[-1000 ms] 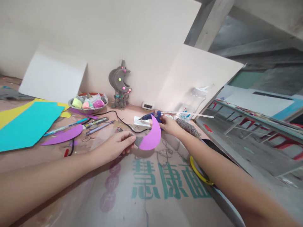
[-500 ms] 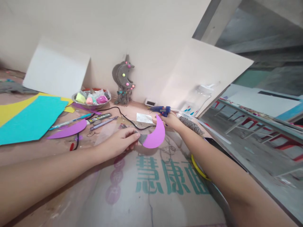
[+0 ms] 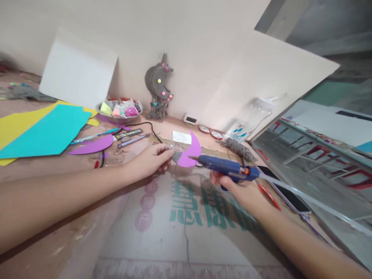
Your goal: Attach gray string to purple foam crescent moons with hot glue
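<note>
Glue gun (image 3: 226, 167) sits in my right hand (image 3: 242, 190), with my fingers curled shut round its grip under the blue barrel. The nozzle points left, and its tip reaches the lower edge of the crescent (image 3: 189, 152); I cannot tell whether they touch. A clear glue stick (image 3: 305, 198) juts from the gun's back end and runs off to the right.

My left hand (image 3: 154, 159) has thumb and fingers pinched together on the crescent's grey end. The purple crescent is between my 2 hands, its curve bulging right, over the far edge of the cardboard (image 3: 162, 232) printed with green characters. I cannot tell whether it rests on the cardboard.

Left of my left hand lie a purple cutout (image 3: 93, 146) and a blue pen (image 3: 95, 135). Further left, a teal sheet (image 3: 49, 131) overlaps a yellow sheet (image 3: 17, 124). A black cord (image 3: 145, 124) loops across the table toward the crescent.

Along the wall behind stand a bowl (image 3: 100, 107) of coloured lumps and a moon ornament (image 3: 159, 83) dotted with small beads. A white board (image 3: 78, 75) leans there too. A white card (image 3: 180, 136) lies just behind the crescent, with 2 red lids (image 3: 210, 132) to its right. A clear bottle (image 3: 250, 120) comes next, with a bundle of twine (image 3: 236, 149) in front of it.

Right of my right hand a phone (image 3: 287, 193) lies flat with a red pen (image 3: 267, 195) just beside it.
</note>
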{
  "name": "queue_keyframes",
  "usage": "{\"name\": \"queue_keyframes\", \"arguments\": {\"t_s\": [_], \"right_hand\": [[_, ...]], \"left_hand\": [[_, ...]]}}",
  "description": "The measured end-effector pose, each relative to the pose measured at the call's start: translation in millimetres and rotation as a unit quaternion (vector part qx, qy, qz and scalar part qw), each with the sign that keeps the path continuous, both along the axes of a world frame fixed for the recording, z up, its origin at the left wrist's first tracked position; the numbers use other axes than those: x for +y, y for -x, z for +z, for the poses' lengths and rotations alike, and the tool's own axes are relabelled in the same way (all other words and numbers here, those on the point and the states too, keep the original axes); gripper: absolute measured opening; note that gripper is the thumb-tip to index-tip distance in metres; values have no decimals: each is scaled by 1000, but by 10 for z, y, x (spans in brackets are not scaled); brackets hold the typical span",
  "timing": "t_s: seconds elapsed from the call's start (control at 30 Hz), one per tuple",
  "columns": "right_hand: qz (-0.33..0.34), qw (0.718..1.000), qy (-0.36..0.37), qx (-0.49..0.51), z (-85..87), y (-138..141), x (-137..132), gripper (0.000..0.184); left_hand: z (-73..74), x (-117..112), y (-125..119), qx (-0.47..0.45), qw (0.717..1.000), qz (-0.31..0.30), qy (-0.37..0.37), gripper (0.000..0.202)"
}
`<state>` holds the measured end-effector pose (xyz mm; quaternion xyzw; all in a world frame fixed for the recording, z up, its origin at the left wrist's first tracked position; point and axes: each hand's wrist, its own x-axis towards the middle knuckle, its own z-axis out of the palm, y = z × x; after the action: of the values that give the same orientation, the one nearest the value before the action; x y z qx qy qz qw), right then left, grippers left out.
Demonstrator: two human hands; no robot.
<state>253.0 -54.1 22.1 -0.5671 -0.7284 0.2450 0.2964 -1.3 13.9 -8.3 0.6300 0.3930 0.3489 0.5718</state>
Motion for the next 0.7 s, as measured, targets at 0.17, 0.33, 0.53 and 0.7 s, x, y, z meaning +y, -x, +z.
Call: {"name": "queue_keyframes", "arguments": {"t_s": [0.17,0.33,0.53,0.7], "right_hand": [[37,999,32,-19,-58,133,-61,22],[45,998,31,-11,-80,148,-14,22],[40,998,38,-12,-104,147,-30,25],[12,999,40,10,-80,204,-31,23]], "left_hand": [[56,-43,-3,28,1000,9,1,30],[39,-43,12,56,998,-4,-30,30],[-23,0,33,67,996,-13,-50,29],[-27,9,33,63,997,-17,-50,28]]}}
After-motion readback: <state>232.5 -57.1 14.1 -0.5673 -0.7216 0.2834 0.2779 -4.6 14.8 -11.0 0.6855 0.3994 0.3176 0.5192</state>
